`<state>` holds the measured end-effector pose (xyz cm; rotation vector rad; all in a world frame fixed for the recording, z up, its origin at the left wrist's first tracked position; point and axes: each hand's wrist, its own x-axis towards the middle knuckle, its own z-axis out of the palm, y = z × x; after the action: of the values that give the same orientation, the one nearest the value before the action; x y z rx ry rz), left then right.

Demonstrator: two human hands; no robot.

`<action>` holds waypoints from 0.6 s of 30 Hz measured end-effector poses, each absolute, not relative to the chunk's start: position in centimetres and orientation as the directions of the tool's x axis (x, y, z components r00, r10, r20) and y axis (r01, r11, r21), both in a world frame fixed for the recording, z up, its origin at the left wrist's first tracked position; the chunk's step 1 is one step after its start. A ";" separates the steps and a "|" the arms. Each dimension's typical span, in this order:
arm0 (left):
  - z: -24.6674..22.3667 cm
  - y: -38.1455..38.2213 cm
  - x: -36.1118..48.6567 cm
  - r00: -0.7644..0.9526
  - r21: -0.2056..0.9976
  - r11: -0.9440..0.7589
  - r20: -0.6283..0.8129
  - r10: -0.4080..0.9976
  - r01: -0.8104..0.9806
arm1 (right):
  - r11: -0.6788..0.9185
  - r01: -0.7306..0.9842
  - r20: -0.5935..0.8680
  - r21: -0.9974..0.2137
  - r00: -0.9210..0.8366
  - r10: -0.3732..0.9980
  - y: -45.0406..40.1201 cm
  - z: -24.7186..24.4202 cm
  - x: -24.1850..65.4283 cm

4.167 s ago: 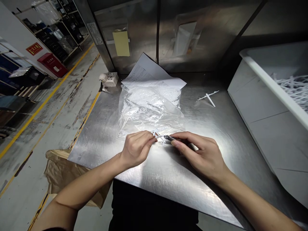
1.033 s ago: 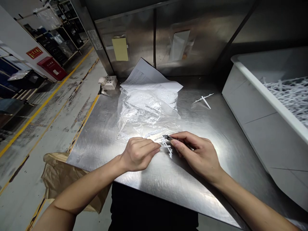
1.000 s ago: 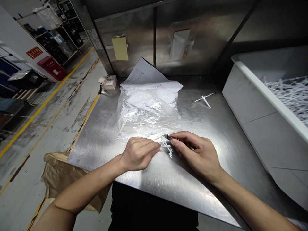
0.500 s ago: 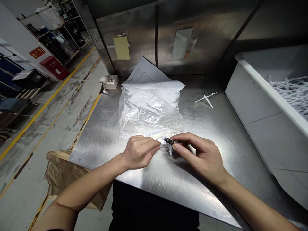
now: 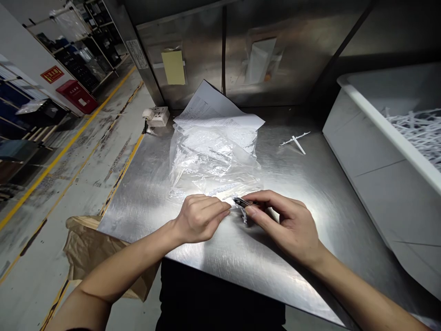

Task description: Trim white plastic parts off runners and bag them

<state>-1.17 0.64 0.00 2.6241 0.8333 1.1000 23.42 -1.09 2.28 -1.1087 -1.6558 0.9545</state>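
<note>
My left hand [image 5: 201, 217] is closed, thumb and forefinger pinching one end of a small white plastic piece [image 5: 244, 215] with thin branches. In my right hand [image 5: 289, 225] a small dark metal nail clipper [image 5: 242, 202] is held between thumb and fingers, its tip up against the white piece. The exact spot where the two meet is too small to make out. Just beyond both hands lies a clear plastic bag [image 5: 213, 158] full of small white pieces, with a printed paper sheet [image 5: 220, 112] at its far end.
A large white bin [image 5: 365, 151] holding many thin white plastic sticks [image 5: 416, 133] stands at the right. One white branched piece [image 5: 295, 141] lies on the steel table [image 5: 138, 197]. A power socket [image 5: 158, 116] sits at the back left; a brown paper bag [image 5: 93, 248] is below the left edge.
The nail clipper's tip has shifted very slightly left along the white piece. Both hands otherwise stay in nearly the same place.
</note>
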 end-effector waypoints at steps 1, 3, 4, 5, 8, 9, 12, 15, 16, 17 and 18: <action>0.0 0.6 -1.1 0.570 0.361 -0.829 0.605 0.556 0.427 | 0.301 0.253 0.258 -0.920 -0.189 0.947 -1.1 2.3 23.4; -0.1 0.6 -1.1 0.569 0.357 -0.832 0.610 0.552 0.425 | 0.295 0.252 0.255 -0.922 -0.182 0.950 -1.2 2.2 23.4; -0.2 0.6 -1.1 0.568 0.355 -0.832 0.612 0.551 0.425 | 0.291 0.251 0.250 -0.923 -0.180 0.951 -1.2 2.2 23.3; -0.3 0.6 -1.0 0.566 0.354 -0.832 0.613 0.551 0.426 | 0.287 0.251 0.246 -0.925 -0.180 0.952 -1.2 2.1 23.3; -0.4 0.5 -1.0 0.562 0.362 -0.829 0.612 0.557 0.427 | 0.297 0.250 0.261 -0.922 -0.166 0.951 -1.2 1.8 23.2; -0.4 0.5 -1.0 0.561 0.366 -0.826 0.609 0.561 0.428 | 0.303 0.253 0.271 -0.919 -0.155 0.950 -1.3 1.8 23.2; -0.4 0.5 -0.9 0.561 0.375 -0.819 0.598 0.572 0.435 | 0.303 0.276 0.276 -0.912 -0.132 0.952 -1.4 1.6 23.1; -0.3 0.5 -0.9 0.566 0.378 -0.810 0.582 0.585 0.448 | 0.280 0.293 0.255 -0.914 -0.122 0.959 -1.5 1.6 23.0; -0.4 0.5 -1.0 0.567 0.380 -0.806 0.575 0.590 0.453 | 0.275 0.292 0.250 -0.916 -0.120 0.961 -1.5 1.7 23.0; -0.4 0.5 -1.0 0.568 0.381 -0.802 0.569 0.595 0.460 | 0.269 0.290 0.244 -0.918 -0.119 0.962 -1.4 1.7 23.0; -0.4 0.5 -1.0 0.568 0.382 -0.798 0.563 0.601 0.466 | 0.262 0.287 0.237 -0.921 -0.120 0.964 -1.4 1.7 23.0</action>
<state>-0.98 0.53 -0.41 2.6089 0.8978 1.0454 22.99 -1.41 1.73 -1.1867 -1.6026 0.9135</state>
